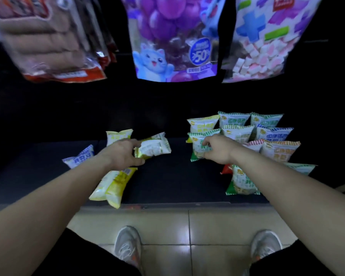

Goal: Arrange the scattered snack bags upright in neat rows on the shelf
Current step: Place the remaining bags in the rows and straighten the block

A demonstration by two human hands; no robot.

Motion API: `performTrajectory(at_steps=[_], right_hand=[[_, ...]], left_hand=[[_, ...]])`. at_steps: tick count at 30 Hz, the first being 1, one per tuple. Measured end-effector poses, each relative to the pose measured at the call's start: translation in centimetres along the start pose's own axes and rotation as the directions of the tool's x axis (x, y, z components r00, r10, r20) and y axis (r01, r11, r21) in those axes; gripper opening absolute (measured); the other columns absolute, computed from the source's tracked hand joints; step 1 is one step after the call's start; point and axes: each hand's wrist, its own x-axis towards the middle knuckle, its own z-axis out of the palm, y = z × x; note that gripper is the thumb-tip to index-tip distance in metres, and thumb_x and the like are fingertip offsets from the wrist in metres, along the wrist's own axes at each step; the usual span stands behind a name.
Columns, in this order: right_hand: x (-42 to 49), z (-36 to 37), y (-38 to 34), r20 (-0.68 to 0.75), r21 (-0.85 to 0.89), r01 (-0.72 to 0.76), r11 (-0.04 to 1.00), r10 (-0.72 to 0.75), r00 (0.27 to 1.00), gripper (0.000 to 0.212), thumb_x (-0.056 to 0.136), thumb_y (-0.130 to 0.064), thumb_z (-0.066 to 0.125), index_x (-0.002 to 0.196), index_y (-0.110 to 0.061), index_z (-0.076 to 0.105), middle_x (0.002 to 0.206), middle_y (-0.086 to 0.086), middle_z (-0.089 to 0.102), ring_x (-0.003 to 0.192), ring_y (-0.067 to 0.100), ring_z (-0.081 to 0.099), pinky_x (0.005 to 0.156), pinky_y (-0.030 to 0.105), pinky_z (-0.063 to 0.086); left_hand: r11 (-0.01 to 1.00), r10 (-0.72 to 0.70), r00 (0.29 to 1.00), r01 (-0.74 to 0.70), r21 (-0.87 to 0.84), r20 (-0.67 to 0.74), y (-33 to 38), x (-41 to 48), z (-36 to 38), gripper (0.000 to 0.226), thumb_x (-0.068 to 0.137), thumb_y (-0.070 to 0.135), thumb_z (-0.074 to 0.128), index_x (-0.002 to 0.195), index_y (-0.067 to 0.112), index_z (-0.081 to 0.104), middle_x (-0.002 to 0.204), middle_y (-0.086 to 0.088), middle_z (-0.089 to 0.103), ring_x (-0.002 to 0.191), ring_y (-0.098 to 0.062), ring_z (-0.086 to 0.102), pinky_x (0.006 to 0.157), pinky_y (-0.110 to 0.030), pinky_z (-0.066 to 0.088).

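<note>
Low dark shelf (167, 176), person standing at it. Landmark: the rows (237, 132) of bags already upright at the back right.

- Left grip (126, 154): well left of the rows, fingers and thumb curled round one end of a yellow-trim bag (153, 148), which is lifted and lying sideways.
- Right grip (219, 149): at the rows' front-left corner, fingertips and thumb bent onto the right edge of a green bag (197, 148). A light pinch by the look; the bag is upright.
- Still loose: two flat yellow bags (114, 186) far left of the rows at the shelf front, a blue bag (80, 156) farther left, a pale yellow bag (118, 135) behind the left grip. Just in front of the rows, a front green bag (241, 184) on its back and a red bag (226, 169) half hidden.

Handling, judged from looks: small air-puffed pillow packs — light, soft-walled, slick film, brittle contents likely. Squeezing the middle risks crushing, and the film may slide. Better to hold at the crimped end seam or lightly across both side edges. They probably won't stand alone on a narrow bottom seam, so each should lean against a neighbour in the rows, faces forward.
</note>
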Motion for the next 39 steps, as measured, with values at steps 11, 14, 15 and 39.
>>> performTrajectory(at_steps=[11,14,15,39], right_hand=[[6.1,9.3,-14.5,0.178,0.046,0.128,0.991,-0.134,0.975,0.055,0.093,-0.044,0.06,0.142,-0.023,0.047,0.139,0.003,0.047,0.122,0.023,0.051,0.095,0.039,0.048],[8.6,13.3,-18.3,0.179,0.002,0.234,0.972,-0.231,0.957,0.054,0.093,-0.04,0.059,0.143,-0.023,0.044,0.137,0.004,0.043,0.122,0.027,0.049,0.093,0.042,0.048],[9.3,14.5,-19.6,0.167,0.005,0.274,0.962,-0.271,0.948,0.055,0.093,-0.04,0.058,0.144,-0.023,0.042,0.138,0.004,0.042,0.124,0.029,0.047,0.094,0.043,0.048],[12.4,19.2,-22.9,-0.158,0.245,0.423,0.873,-0.394,0.905,0.06,0.084,-0.03,0.068,0.14,-0.024,0.046,0.138,0.002,0.052,0.114,0.026,0.056,0.083,0.033,0.045]], left_hand=[[0.972,-0.16,0.982,0.175,-0.159,0.099,-13.2,-3.2,1.0,0.057,0.083,0.047,0.072,0.131,0.022,0.055,0.119,0.0,0.061,0.103,-0.018,0.057,0.082,-0.029,0.044],[0.969,-0.168,0.98,0.184,-0.164,0.108,-15.7,-2.6,1.4,0.054,0.082,0.049,0.072,0.128,0.024,0.058,0.12,0.0,0.059,0.103,-0.018,0.054,0.08,-0.028,0.04],[0.966,-0.179,0.977,0.196,-0.167,0.112,-16.5,-2.6,1.7,0.052,0.083,0.048,0.072,0.126,0.024,0.058,0.119,0.0,0.057,0.103,-0.018,0.053,0.08,-0.028,0.04],[0.917,-0.288,0.932,0.334,-0.218,0.218,-19.4,-1.4,2.1,0.055,0.083,0.055,0.067,0.13,0.029,0.057,0.134,0.002,0.054,0.119,-0.021,0.053,0.1,-0.034,0.042]])
